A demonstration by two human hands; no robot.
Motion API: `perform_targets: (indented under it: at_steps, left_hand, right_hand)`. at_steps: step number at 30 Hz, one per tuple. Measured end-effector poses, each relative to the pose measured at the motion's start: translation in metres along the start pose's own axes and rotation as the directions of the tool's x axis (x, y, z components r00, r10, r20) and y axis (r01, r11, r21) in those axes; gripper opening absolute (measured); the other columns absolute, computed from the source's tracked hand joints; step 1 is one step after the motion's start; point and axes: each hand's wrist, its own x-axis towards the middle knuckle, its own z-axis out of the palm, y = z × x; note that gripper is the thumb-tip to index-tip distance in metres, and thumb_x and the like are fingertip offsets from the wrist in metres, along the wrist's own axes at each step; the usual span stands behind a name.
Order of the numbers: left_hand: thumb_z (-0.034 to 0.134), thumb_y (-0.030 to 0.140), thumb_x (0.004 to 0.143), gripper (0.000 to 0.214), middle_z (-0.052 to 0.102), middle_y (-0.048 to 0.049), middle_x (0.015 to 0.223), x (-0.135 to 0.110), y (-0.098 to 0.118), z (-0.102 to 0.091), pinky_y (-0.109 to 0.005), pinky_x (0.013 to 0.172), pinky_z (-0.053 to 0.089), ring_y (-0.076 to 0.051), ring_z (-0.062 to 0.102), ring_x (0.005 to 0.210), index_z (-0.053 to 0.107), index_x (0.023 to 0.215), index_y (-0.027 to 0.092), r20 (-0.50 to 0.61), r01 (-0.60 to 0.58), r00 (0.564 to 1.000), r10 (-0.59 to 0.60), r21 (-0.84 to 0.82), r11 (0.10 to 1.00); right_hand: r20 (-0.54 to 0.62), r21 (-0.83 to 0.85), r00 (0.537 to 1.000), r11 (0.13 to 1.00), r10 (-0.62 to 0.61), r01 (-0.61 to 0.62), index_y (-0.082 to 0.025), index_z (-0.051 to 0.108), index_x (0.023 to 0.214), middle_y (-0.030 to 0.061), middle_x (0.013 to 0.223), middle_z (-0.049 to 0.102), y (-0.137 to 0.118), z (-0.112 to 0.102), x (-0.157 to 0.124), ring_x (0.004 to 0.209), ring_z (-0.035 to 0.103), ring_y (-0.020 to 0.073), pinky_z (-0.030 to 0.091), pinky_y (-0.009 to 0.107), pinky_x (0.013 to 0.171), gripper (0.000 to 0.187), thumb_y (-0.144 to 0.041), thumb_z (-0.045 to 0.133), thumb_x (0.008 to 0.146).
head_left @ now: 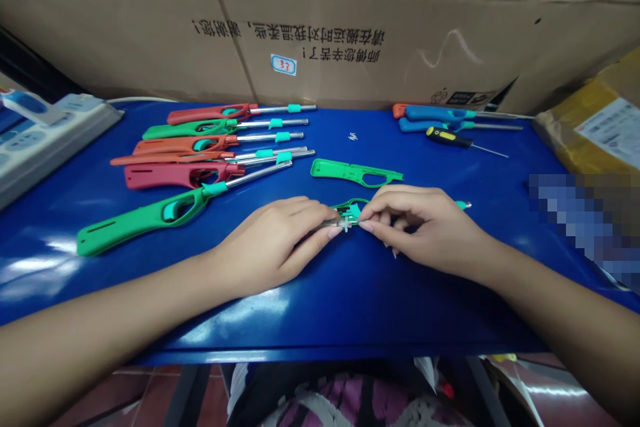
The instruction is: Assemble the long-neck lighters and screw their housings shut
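My left hand (285, 240) is closed, its thumb and forefinger pinching a small clear-and-metallic lighter part (346, 223). From the other side my right hand (425, 223) reaches in, thumb and forefinger pressed together at the end of that part; whatever lies between those fingertips is too small to name. Just behind both hands is an opened green gas lighter (353, 208) with a teal trigger, largely covered by my fingers. Its teal-collared tip (465, 205) shows past my right hand. A loose green handle half (357, 173) lies beyond, inner side up.
Several red, orange and green lighters (185, 175) lie in a row at left. Blue lighters (433, 117) and a black-yellow screwdriver (450, 138) lie back right. A cardboard box (320, 7) walls off the back; a power strip (65, 140) edges the blue table (320, 320).
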Motion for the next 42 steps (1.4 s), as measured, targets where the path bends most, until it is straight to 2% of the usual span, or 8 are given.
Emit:
perform_targets:
  at_steps: [5, 18, 42]
  left_hand:
    - [0.045, 0.029, 0.106, 0.025, 0.073, -0.0058, 0.108, 0.0022, -0.0005, -0.0002, -0.032, 0.085, 0.05, -0.02, 0.067, 0.098, 0.065, 0.113, 0.015, -0.018, -0.029, 0.999, 0.029, 0.02, 0.999]
    - [0.047, 0.028, 0.106, 0.024, 0.074, -0.0065, 0.105, 0.0033, -0.0004, 0.0029, -0.032, 0.082, 0.051, -0.021, 0.068, 0.095, 0.065, 0.111, 0.014, -0.027, -0.063, 0.998, 0.064, 0.061, 0.996]
    - [0.047, 0.028, 0.106, 0.024, 0.073, -0.0069, 0.105, 0.0026, 0.0008, 0.0011, -0.032, 0.081, 0.051, -0.02, 0.067, 0.093, 0.065, 0.112, 0.014, -0.003, -0.058, 0.998, 0.059, 0.071, 0.996]
  right_hand:
    - [0.003, -0.081, 0.996, 0.992, -0.092, 0.092, -0.016, 0.074, 0.089, 0.0031, 0.086, 0.069, -0.0008, 0.0001, 0.0011, 0.064, 0.059, 0.0064, 0.047, 0.018, 0.054, 0.008, -0.016, 0.066, 0.091]
    - [0.022, -0.096, 0.995, 0.99, -0.101, 0.103, -0.017, 0.074, 0.092, 0.0029, 0.089, 0.068, 0.0022, 0.0008, 0.001, 0.066, 0.058, 0.0075, 0.046, 0.021, 0.056, 0.01, -0.018, 0.064, 0.094]
    - [0.04, -0.09, 0.989, 0.986, -0.139, 0.142, -0.017, 0.072, 0.095, 0.0043, 0.091, 0.068, 0.0026, 0.0008, 0.0005, 0.068, 0.058, 0.0096, 0.046, 0.024, 0.06, 0.01, -0.02, 0.064, 0.095]
